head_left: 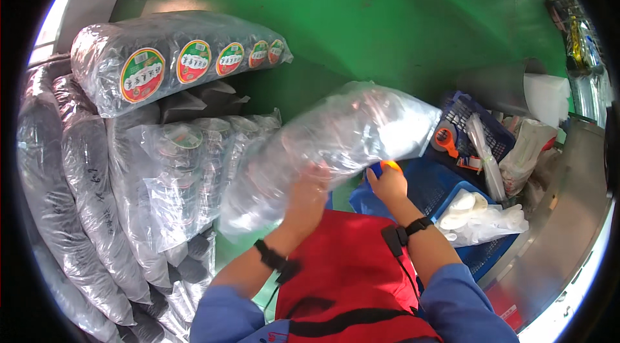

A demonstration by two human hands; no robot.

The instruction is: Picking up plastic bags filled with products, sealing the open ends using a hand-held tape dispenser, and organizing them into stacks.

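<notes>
A long clear plastic bag (349,133) of stacked round containers lies slanted in front of me, its right end higher in the picture. Against its near side is my left hand (310,191); the fingers are blurred and partly lost in the plastic's glare, so their grip is unclear. Just below the bag's right end, my right hand (391,185) is closed round a small blue-and-orange tool (387,166), mostly hidden by the fingers. I cannot tell what kind of tool it is.
Wrapped stacks with round red-and-green labels (174,62) and long grey wrapped rolls (84,188) crowd the left. Right of me stand a blue basket (445,194) with white gloves and plastic (478,217), a dark blue basket (475,114), orange-handled scissors (445,140) and a metal panel (555,207).
</notes>
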